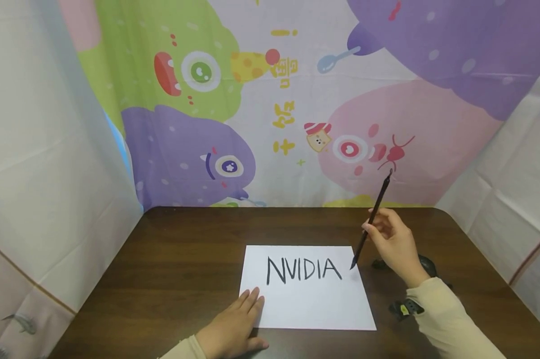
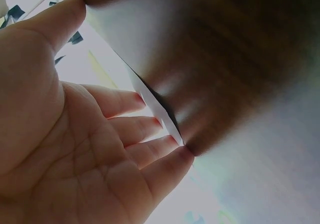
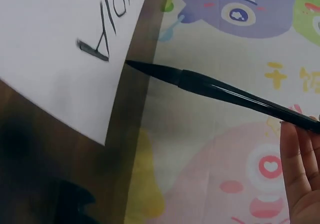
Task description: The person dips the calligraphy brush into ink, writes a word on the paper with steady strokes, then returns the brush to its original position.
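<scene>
A white sheet of paper (image 1: 314,309) lies on the dark wooden table, with "NVIDIA" lettered across its upper half in black strokes. My right hand (image 1: 397,244) pinches a black writing brush (image 1: 372,219) by its handle. The brush slants, its dark pointed tip down by the paper's right edge, just right of the last letter. In the right wrist view the brush (image 3: 225,91) crosses the frame with its tip close to the paper's edge. My left hand (image 1: 234,324) rests with straight fingers on the paper's lower left corner; in the left wrist view the fingertips (image 2: 165,129) meet the paper's edge.
Beneath and behind my right wrist sits a dark object (image 1: 427,265), partly hidden by the hand. A dark strap with a yellow-green patch (image 1: 404,310) is at the right sleeve. The brown table (image 1: 175,264) ends at a printed cartoon cloth (image 1: 292,174); white cloth hangs at both sides.
</scene>
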### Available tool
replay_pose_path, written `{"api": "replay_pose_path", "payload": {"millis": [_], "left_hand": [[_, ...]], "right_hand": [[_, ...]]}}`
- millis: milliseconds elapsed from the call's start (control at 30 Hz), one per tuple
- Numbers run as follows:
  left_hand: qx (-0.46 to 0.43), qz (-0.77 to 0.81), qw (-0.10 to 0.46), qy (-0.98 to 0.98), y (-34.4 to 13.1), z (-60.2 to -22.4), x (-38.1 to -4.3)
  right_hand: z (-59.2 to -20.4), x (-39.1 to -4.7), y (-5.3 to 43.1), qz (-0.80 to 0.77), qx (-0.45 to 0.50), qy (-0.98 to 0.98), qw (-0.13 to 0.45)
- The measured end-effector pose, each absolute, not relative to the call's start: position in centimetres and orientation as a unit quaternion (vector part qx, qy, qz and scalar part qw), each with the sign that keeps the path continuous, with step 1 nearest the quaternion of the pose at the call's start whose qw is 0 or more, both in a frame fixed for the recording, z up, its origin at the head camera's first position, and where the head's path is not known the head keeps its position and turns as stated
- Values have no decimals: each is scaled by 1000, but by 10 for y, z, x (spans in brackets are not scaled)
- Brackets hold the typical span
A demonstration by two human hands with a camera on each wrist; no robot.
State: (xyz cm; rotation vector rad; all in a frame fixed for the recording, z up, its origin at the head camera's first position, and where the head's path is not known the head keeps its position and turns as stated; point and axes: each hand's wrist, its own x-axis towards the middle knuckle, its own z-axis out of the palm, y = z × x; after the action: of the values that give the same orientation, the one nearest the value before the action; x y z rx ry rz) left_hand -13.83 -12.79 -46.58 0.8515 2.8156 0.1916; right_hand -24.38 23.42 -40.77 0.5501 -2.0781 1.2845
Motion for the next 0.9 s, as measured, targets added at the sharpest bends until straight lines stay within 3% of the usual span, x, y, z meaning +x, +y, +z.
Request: {"api": "replay_pose_path", "payload": {"millis": [900], "left_hand": [[287, 74, 100, 950, -128, -468, -139]], "right_hand": [[-384, -263, 298, 417, 125, -848, 304]]}}
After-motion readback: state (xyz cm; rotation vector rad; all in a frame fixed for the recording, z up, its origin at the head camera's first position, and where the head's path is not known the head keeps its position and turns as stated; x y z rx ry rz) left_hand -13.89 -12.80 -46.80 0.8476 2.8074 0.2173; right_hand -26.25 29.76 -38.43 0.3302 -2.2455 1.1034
